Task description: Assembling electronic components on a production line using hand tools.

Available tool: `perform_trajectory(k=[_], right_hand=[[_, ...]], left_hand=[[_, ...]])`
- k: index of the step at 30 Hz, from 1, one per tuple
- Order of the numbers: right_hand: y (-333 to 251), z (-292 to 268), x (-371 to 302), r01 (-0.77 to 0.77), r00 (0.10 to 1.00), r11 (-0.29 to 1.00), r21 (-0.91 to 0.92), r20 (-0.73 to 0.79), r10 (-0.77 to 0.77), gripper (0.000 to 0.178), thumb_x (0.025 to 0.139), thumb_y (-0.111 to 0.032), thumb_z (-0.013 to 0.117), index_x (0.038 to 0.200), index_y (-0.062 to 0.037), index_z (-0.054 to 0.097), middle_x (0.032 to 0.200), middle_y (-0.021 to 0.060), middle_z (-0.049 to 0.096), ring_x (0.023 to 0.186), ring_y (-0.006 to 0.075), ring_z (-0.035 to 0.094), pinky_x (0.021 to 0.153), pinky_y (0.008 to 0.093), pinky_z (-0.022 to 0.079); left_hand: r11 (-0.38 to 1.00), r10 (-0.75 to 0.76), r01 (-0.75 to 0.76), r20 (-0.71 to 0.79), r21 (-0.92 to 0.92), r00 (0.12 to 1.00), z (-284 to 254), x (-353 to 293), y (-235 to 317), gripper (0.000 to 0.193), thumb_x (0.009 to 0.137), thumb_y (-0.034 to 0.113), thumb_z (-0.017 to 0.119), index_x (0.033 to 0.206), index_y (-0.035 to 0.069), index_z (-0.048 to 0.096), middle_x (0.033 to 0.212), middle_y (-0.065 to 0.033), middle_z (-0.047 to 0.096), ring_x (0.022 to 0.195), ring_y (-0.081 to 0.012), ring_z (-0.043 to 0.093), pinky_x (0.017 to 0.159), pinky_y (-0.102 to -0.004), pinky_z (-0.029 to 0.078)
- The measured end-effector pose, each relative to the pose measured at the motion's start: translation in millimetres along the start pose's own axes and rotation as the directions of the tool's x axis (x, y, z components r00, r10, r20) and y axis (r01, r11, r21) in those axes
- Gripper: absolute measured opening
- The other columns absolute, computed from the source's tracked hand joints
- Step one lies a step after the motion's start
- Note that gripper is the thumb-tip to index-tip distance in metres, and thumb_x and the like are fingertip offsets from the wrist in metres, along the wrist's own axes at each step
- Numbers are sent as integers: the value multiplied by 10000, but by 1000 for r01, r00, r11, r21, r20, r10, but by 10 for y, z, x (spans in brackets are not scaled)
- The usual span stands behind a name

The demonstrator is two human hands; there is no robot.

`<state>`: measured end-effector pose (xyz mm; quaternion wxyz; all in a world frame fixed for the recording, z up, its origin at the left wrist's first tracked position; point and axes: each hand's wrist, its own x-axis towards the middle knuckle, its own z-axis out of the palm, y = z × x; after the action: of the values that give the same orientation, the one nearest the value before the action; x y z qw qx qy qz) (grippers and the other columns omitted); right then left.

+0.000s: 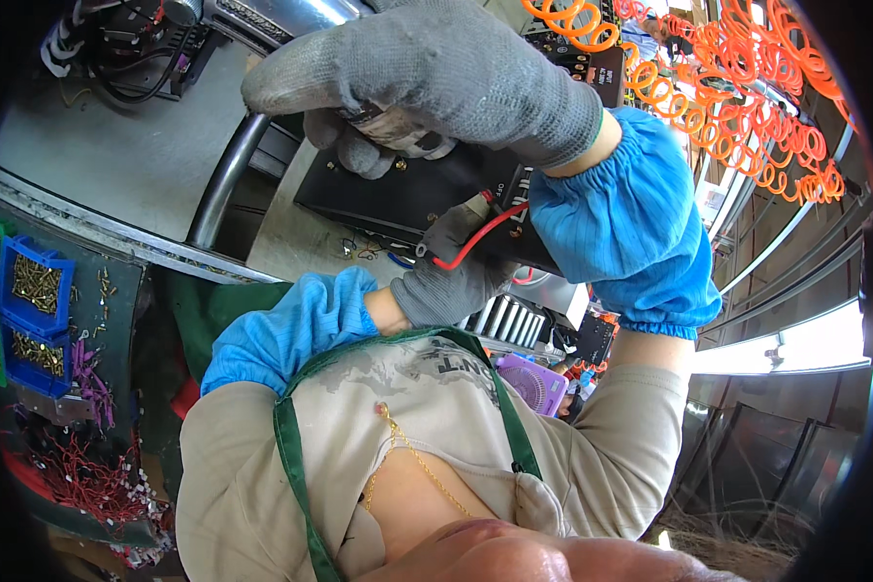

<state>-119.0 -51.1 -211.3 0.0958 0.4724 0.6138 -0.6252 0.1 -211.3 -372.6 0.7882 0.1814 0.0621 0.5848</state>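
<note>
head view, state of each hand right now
Left hand: red cable crosses it in view; grip cannot be told.
Right hand: partly curled; what it holds, if anything, cannot be told.

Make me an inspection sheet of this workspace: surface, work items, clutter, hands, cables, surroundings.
Surface: grey worktop, metal-edged.
Work items: black box, partly hidden by the right hand.
Clutter: blue bins of brass-coloured screws; loose purple pieces.
Hands: both gloved; left hand at the red cable; both grips unclear.
Cables: red cable ends in a ring terminal; tangled red wires, lower left.
Surroundings: orange coiled hoses, purple fan.
</note>
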Motion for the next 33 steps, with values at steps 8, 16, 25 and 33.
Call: perform_trajectory(k=[8,16,25,33], right_hand=[[-77,57,-17,-37,999,999,-26,-2,37,337,841,-322,592,966,-14,539,625,-15,494,514,56,492,474,208,419],[191,131,-26,118,970,979,-166,-192,-149,339,773,-345,671,819,-11,636,632,47,610,478,100,562,411,209,428],[167,-220,539,466,793,885,-23,-432,-429,301,805,-302,610,877,-11,582,647,32,559,500,107,535,447,225,425],[1266,1,-3363,802,356,569,-184,-617,-701,313,852,-259,526,1042,-10,507,633,-13,466,514,98,467,482,228,393]], left_hand=[[136,-336,394,332,-909,882,-87,-18,226,524,760,429,651,1160,110,537,1160,-80,579,1087,-243,556,891,-409,511],[315,-377,369,241,-874,894,-27,-50,251,478,878,423,508,1168,44,501,1081,-132,591,979,-240,608,819,-357,551],[396,-493,481,260,-782,830,58,27,413,631,877,524,445,1309,67,403,1325,-203,413,1210,-381,435,864,-397,529],[774,-607,585,19,241,795,-672,-333,897,500,852,336,543,1227,9,494,1046,-156,597,904,-243,604,801,-326,494]])
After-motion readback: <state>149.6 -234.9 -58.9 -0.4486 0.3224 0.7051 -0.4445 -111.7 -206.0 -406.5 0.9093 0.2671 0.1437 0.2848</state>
